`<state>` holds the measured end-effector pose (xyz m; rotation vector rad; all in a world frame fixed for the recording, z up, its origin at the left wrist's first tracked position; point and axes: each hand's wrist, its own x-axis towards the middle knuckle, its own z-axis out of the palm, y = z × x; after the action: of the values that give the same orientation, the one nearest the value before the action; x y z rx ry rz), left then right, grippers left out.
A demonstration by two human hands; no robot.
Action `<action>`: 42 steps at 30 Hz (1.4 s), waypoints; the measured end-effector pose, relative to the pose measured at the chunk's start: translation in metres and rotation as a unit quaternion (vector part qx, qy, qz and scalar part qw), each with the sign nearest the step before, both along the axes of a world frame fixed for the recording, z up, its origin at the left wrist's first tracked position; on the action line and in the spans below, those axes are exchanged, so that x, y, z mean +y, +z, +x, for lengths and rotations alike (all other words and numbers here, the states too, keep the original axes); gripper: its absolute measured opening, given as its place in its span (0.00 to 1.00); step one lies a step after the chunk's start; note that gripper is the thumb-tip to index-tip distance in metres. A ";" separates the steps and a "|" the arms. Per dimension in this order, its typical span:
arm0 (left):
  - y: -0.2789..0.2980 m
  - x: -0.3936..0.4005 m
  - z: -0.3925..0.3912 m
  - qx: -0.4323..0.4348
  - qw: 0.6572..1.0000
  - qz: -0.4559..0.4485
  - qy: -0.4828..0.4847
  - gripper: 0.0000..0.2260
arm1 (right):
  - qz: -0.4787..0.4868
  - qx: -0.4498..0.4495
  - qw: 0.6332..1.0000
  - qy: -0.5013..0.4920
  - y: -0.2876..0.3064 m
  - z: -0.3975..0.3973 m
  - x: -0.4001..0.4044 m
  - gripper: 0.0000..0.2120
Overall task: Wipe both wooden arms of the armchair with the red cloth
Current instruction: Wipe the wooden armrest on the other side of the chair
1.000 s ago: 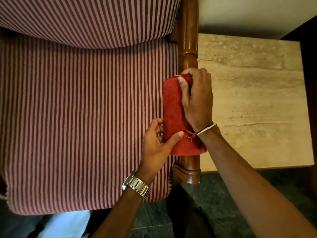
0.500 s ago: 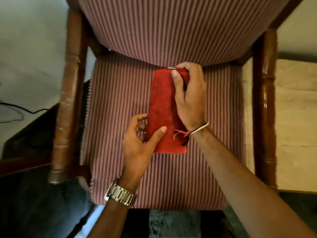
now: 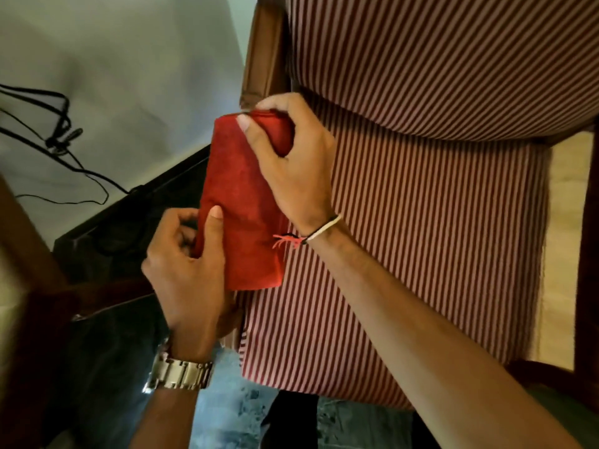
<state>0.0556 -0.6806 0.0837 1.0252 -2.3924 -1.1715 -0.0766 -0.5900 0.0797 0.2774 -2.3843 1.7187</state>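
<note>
The folded red cloth [image 3: 241, 202] lies lengthwise over the armchair's left wooden arm [image 3: 264, 56], hiding most of it; only the arm's far end shows above the cloth. My right hand [image 3: 291, 157] grips the cloth's far end, thumb on top. My left hand [image 3: 186, 254], with a metal watch on the wrist, pinches the cloth's near left side, thumb pressed on the fabric. The right wooden arm [image 3: 591, 254] runs down the frame's right edge, bare. Between the two arms lies the red-and-white striped seat [image 3: 421, 254].
A pale wall with black cables [image 3: 61, 131] is at the upper left. A dark piece of furniture [image 3: 107, 241] stands just left of the chair. A stone-topped side table [image 3: 567, 254] shows beyond the right arm. Dark floor lies below.
Both hands carried the red cloth from the right wooden arm, across the striped seat, onto the left arm. The view swung left with them.
</note>
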 end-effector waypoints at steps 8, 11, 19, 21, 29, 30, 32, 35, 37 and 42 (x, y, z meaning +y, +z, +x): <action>-0.018 -0.029 -0.008 -0.140 0.973 -0.115 -0.140 0.24 | 0.195 0.013 0.981 -0.011 -0.082 0.006 0.026 0.21; -0.016 -0.020 -0.023 -0.088 0.950 -0.213 -0.212 0.25 | 0.408 -0.032 0.912 0.035 -0.137 0.034 0.070 0.27; -0.071 -0.012 -0.050 -0.162 0.860 -0.322 -0.362 0.30 | 0.560 -0.027 0.818 0.127 -0.211 0.054 0.106 0.35; -0.075 -0.015 -0.078 -0.137 0.859 -0.338 -0.359 0.29 | 0.562 -0.022 0.817 0.123 -0.215 0.055 0.107 0.35; -0.069 -0.015 -0.114 -0.112 0.871 -0.316 -0.359 0.29 | 0.566 -0.019 0.815 0.120 -0.215 0.054 0.109 0.35; -0.068 -0.012 -0.080 -0.116 0.868 -0.316 -0.365 0.28 | 0.567 -0.018 0.815 0.118 -0.215 0.053 0.108 0.35; -0.066 -0.010 -0.018 -0.131 0.864 -0.302 -0.382 0.27 | 0.571 -0.020 0.812 0.115 -0.215 0.054 0.107 0.35; -0.072 -0.013 -0.022 -0.128 0.848 -0.328 -0.396 0.29 | 0.578 -0.021 0.809 0.107 -0.214 0.056 0.105 0.35; -0.073 -0.011 -0.073 -0.107 0.842 -0.360 -0.388 0.30 | 0.578 -0.022 0.808 0.112 -0.213 0.057 0.105 0.35; -0.072 -0.015 -0.182 -0.090 0.866 -0.343 -0.352 0.32 | 0.573 -0.024 0.811 0.115 -0.214 0.054 0.107 0.35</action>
<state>-0.1260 -0.6958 0.0114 0.0087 -3.0736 -0.2650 -0.0225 -0.4830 -0.1345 0.6829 -3.1946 0.0728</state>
